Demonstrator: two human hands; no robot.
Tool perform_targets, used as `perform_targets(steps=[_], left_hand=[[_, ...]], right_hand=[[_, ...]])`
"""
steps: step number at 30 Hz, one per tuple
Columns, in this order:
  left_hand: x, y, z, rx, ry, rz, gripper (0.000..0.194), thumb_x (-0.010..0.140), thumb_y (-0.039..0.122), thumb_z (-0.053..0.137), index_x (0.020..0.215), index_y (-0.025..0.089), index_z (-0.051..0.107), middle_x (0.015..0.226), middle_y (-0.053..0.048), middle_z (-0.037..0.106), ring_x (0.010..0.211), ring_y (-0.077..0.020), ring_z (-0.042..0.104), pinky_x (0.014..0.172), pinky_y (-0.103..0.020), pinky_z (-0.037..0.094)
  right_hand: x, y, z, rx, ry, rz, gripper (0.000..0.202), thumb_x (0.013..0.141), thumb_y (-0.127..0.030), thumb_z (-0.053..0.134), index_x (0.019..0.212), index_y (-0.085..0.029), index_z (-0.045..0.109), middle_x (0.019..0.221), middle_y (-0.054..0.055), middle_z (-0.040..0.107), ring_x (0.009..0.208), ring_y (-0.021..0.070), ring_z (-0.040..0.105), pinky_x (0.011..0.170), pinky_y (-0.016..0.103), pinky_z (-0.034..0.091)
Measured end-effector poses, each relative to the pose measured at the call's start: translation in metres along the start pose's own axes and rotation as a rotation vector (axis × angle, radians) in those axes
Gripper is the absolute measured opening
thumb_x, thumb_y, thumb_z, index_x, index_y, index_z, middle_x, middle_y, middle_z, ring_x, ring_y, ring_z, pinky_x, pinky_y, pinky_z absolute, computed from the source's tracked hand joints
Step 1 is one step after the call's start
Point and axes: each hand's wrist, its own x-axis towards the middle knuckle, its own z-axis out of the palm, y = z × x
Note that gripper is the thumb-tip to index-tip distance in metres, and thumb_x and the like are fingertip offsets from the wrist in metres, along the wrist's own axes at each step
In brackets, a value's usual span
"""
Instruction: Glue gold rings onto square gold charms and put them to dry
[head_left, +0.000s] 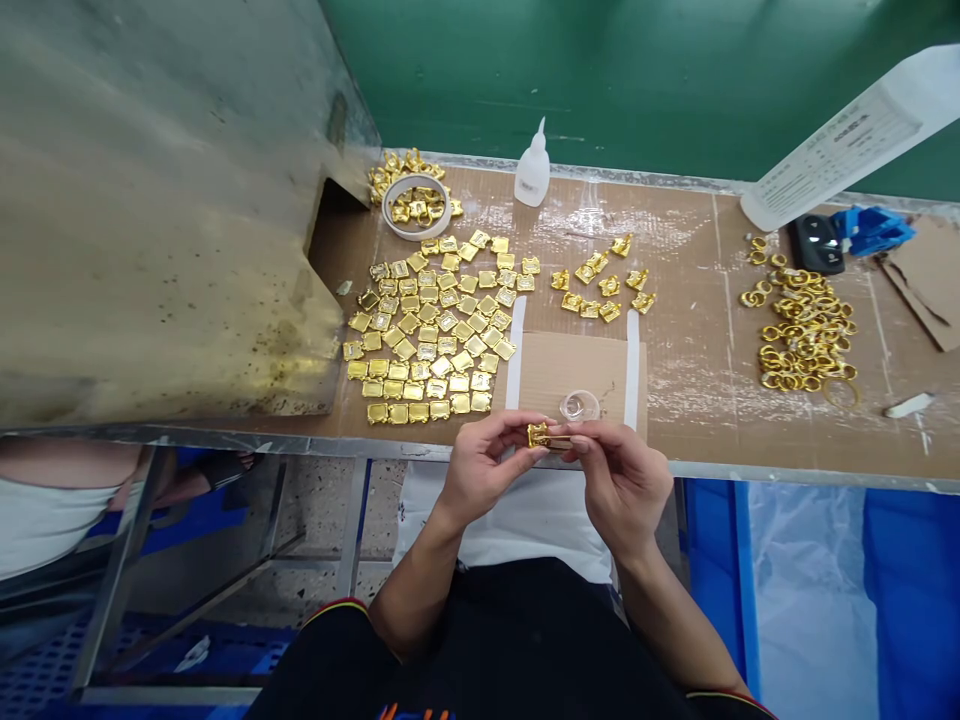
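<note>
My left hand [487, 470] pinches a small gold square piece [538, 434] between thumb and fingertips, just above the table's front edge. My right hand [626, 480] is closed on a thin rod-like thing [559, 438], whose tip meets the gold piece; its exact kind is too small to make out. Behind my fingers a small clear round cup [580, 405] rests on a cardboard sheet [574, 355] edged with white strips. Left of the sheet lie many flat gold square pieces [427, 335] in rough rows. Several gold pieces with raised parts [608, 286] stand beyond the sheet.
At the back are a white nozzle bottle [533, 172] and a tape roll [416, 207] around gold pieces. Gold rings [806, 330] are heaped right, near a black device [817, 243] and a leaning white bottle [847, 140]. A metal housing [165, 210] borders the left; another person's arm [187, 480] shows below.
</note>
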Motion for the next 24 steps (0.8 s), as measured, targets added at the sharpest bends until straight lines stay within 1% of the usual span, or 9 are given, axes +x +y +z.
perform_targets(steps=[5,11,16,19,24], left_hand=[[0.0002,0.0002,0.0,0.009,0.002,0.004,0.028,0.084,0.03,0.082,0.107,0.015,0.077,0.104,-0.012,0.082,0.092,-0.0213,0.079,0.085,-0.029,0.066],[0.0005,0.0004,0.0002,0.024,-0.001,0.018,0.027,0.085,0.03,0.081,0.108,0.015,0.077,0.105,-0.011,0.082,0.093,-0.021,0.079,0.085,-0.028,0.066],[0.0001,0.0003,0.0005,0.037,0.004,0.014,0.029,0.085,0.033,0.081,0.107,0.015,0.076,0.105,-0.012,0.082,0.093,-0.022,0.08,0.084,-0.029,0.066],[0.0001,-0.0001,0.0009,0.037,0.006,0.014,0.028,0.085,0.031,0.081,0.108,0.015,0.076,0.105,-0.012,0.082,0.093,-0.0221,0.08,0.085,-0.03,0.066],[-0.0002,-0.001,0.0014,0.033,0.01,0.024,0.028,0.086,0.03,0.081,0.109,0.015,0.077,0.105,-0.012,0.082,0.093,-0.0211,0.08,0.085,-0.028,0.066]], right_hand=[[-0.0007,0.0017,0.0011,0.026,0.009,0.007,0.016,0.099,-0.013,0.065,0.103,-0.026,0.075,0.094,0.001,0.082,0.073,0.014,0.077,0.063,0.021,0.065],[-0.0003,0.0015,0.0019,-0.002,0.02,0.002,0.015,0.101,-0.016,0.063,0.103,-0.025,0.075,0.093,0.002,0.081,0.072,0.016,0.078,0.062,0.024,0.066],[0.0,0.0025,0.0016,-0.014,0.005,-0.032,0.022,0.1,-0.009,0.06,0.107,-0.026,0.072,0.096,0.0,0.08,0.076,0.0137,0.077,0.065,0.022,0.064],[-0.0003,0.0036,0.0009,-0.053,-0.001,-0.063,0.024,0.099,-0.007,0.059,0.107,-0.026,0.071,0.096,0.001,0.08,0.078,0.0143,0.077,0.066,0.023,0.064],[0.0006,0.0036,-0.0002,-0.095,-0.01,-0.109,0.024,0.1,-0.006,0.057,0.105,-0.025,0.07,0.096,0.001,0.079,0.072,0.0135,0.075,0.063,0.023,0.063]])
